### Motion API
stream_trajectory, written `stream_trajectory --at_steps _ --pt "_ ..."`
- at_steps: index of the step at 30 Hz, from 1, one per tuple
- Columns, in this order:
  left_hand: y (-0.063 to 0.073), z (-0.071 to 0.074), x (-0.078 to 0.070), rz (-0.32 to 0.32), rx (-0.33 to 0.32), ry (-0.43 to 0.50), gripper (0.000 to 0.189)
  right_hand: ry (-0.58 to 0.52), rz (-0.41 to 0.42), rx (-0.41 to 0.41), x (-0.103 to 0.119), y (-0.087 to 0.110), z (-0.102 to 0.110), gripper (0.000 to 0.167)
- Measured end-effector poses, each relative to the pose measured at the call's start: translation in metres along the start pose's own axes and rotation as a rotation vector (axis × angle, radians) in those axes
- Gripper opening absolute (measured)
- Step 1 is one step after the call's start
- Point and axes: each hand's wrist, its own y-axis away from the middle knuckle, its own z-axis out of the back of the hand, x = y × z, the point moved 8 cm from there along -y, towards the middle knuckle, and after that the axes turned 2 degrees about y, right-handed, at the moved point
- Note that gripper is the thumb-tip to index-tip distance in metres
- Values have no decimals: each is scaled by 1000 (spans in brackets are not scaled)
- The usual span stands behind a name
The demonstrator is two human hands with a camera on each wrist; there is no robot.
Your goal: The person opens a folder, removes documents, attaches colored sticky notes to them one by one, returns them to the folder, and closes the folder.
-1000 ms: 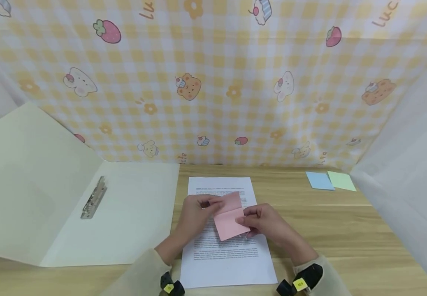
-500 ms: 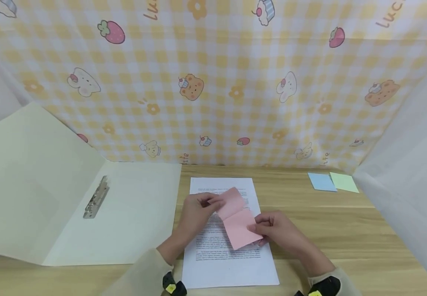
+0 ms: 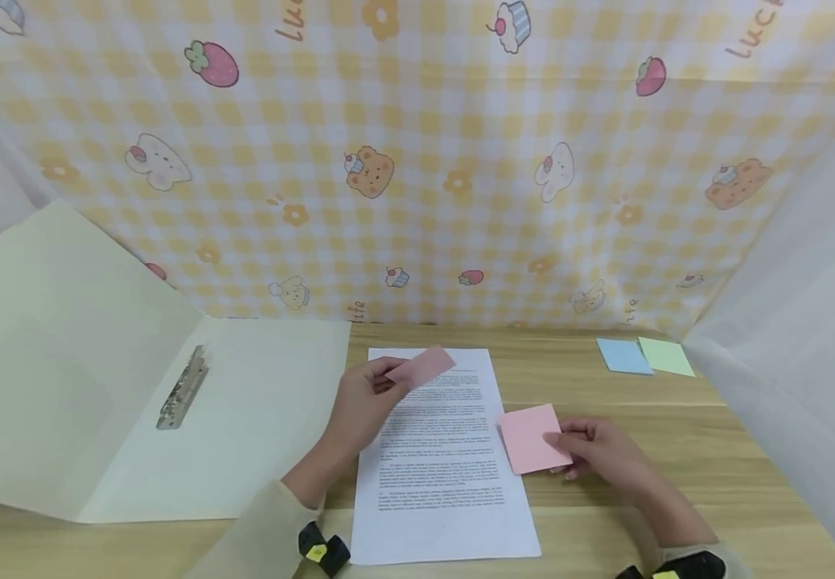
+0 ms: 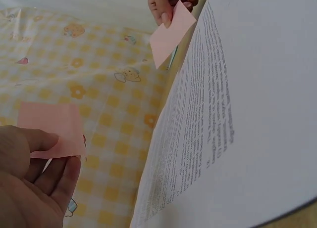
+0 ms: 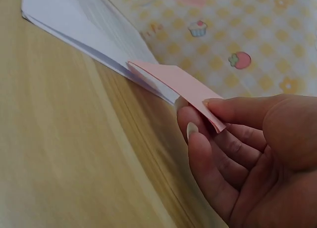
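Observation:
In the head view my left hand (image 3: 361, 408) pinches a single pink sticky note (image 3: 428, 367) by its left end, above the top part of a printed sheet stack (image 3: 446, 531). The left wrist view shows the thumb lying on the face of that note (image 4: 47, 116). Lower and to the right, my right hand (image 3: 609, 457) holds a pink sticky note pad (image 3: 526, 438) between thumb and fingers at its right edge. The pad overlaps the sheets' right edge in the head view. Its thin layered side (image 5: 173, 84) shows in the right wrist view.
A large pale folder (image 3: 265, 418) lies spread on the left, its cover raised, with a metal clip (image 3: 183, 390) inside. Blue (image 3: 625, 355) and green (image 3: 667, 356) sticky notes lie at the back right. A checked cloth (image 3: 417, 225) hangs behind the wooden table (image 3: 714, 474).
The pink note and the pad, joined along an edge before, have come apart. My right hand has moved right with the pad; my left hand has shifted slightly up and left with the note.

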Motion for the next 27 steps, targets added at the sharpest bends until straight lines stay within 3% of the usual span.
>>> stream_trajectory --at_steps 7,18,22,27 --pt "9 6 -8 -64 25 -142 18 49 -52 -39 -10 0 19 37" --pt "19 12 -3 -110 35 -213 21 203 -138 -139 -11 8 38 34" --pt "19 11 -2 -119 43 -209 21 360 -142 -171 -6 15 39 27" --pt "19 7 1 -113 62 -204 20 657 -95 -242 7 25 41 46"
